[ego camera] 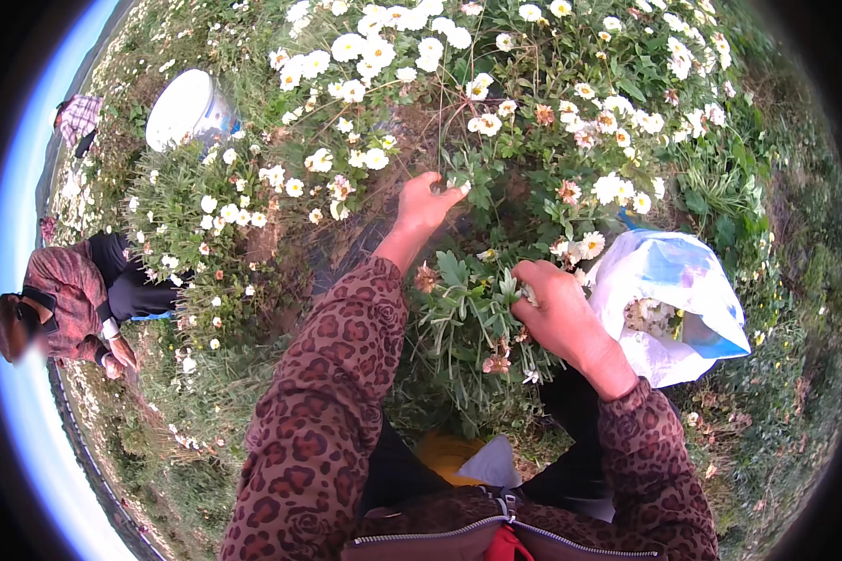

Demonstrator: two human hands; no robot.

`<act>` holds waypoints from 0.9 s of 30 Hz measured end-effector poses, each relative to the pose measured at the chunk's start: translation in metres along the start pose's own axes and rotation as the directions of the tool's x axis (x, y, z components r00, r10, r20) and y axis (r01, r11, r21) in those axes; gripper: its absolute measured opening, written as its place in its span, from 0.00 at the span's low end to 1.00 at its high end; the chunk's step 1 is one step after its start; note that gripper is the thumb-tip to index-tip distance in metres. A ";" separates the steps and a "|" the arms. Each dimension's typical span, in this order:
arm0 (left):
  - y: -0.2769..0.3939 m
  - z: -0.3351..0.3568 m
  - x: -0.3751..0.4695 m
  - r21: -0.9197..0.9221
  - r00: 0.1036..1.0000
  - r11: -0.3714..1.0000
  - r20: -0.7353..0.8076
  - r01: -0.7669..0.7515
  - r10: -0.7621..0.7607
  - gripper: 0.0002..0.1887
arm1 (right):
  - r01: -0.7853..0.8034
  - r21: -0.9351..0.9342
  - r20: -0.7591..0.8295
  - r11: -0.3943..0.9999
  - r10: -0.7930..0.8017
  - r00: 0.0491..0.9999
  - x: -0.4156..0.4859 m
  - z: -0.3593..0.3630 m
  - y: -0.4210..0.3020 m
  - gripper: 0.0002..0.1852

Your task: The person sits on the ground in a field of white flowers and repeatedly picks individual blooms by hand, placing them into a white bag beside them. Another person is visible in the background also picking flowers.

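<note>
My left hand (423, 203) reaches over the leafy stems at the centre, thumb and forefinger curled towards each other near a small pale bit at the thumb tip; whether it grips anything is unclear. Lower and to the right, my right hand (558, 308) has its fingers curled round a white flower head (530, 294), partly hidden by them. Beside its wrist, a white and blue plastic bag (663, 245) gapes open, with picked white flowers (649, 315) inside. White blooms (591, 245) and a wilted brownish bloom (426, 278) stand on the plants close to both hands.
Flowering bushes (379, 52) spread across the top. A white bucket (182, 109) stands among plants at the upper left. Another person (67, 280) bends over flowers at the left, and a further person (79, 119) is behind. Dark sheeting (337, 252) covers some ground.
</note>
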State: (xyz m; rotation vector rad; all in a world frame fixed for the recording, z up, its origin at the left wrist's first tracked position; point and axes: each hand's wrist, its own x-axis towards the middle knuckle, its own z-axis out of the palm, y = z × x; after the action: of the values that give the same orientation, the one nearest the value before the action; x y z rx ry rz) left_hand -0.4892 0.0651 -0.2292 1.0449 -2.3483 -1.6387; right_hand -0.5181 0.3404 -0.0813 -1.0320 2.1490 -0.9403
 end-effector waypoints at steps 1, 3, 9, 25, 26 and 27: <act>-0.001 0.003 0.001 0.001 1.000 1.000 0.005 -0.006 0.006 0.21 | 0.007 0.004 0.000 1.000 -0.007 1.000 -0.002 0.002 -0.001 0.16; -0.002 0.009 -0.001 -0.007 0.998 0.998 -0.002 -0.062 0.062 0.19 | 0.013 0.008 -0.001 1.000 -0.013 1.000 -0.006 0.006 -0.003 0.16; 0.012 0.017 -0.014 -0.188 0.989 0.973 0.089 0.132 -0.117 0.07 | 0.008 0.009 -0.038 1.000 -0.008 0.999 -0.013 0.007 0.001 0.17; 0.062 -0.038 -0.057 -0.685 0.921 0.617 0.312 0.387 -0.231 0.04 | 0.063 0.019 -0.118 0.998 -0.061 0.991 -0.004 0.003 0.012 0.11; 0.066 -0.045 -0.058 -0.706 0.927 0.601 0.306 0.375 -0.219 0.05 | 0.053 0.013 -0.106 0.998 -0.052 0.993 -0.003 0.003 0.012 0.12; 0.070 -0.052 -0.060 -0.727 0.932 0.584 0.299 0.361 -0.204 0.05 | 0.043 0.006 -0.097 0.999 -0.043 0.994 -0.002 0.003 0.012 0.13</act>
State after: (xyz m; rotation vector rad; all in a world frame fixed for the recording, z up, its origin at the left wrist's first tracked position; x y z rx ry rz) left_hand -0.4541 0.0712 -0.1293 1.0989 -1.2375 -2.5972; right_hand -0.5201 0.3467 -0.0922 -1.0523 2.2071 -1.0379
